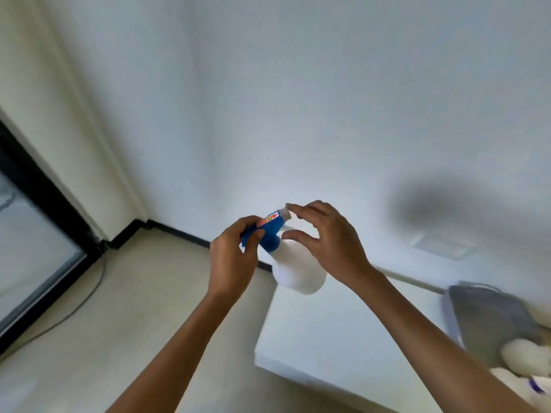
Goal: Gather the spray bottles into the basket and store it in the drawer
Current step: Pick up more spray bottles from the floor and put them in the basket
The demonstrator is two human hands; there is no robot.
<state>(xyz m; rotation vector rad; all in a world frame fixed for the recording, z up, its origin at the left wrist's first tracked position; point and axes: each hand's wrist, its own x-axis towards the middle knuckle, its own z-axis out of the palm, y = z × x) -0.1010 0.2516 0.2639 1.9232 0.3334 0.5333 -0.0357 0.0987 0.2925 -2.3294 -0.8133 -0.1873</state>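
Blue on top and white below, the spray bottle hangs in the air at the middle of the view, tilted so its base swings toward 5 o'clock and its nozzle points up toward 1 o'clock. The left hand has its grip closed on the blue trigger head, thumb laid across the front. The right hand sits just beside the head at 3 o'clock of it, its grip half open: the forefinger touches the grey nozzle tip and the thumb rests near the bottle's neck, but it does not wrap the bottle.

Below, a white tabletop runs from centre toward 4 o'clock. At its far right edge, near 4 o'clock of the view, lies a grey basket, blurred, with pale rounded shapes in its lower end that look like other white bottles, though I cannot tell for certain. No drawer is in view.

By my reading, the gathering step is in hand: this bottle is lifted and being handled at the nozzle, not yet in the basket, which lies well apart from it. The next move calls for carrying the bottle down and toward 4 o'clock, lowering it into the free part of the basket, clear of what lies there, before the grip lets go.
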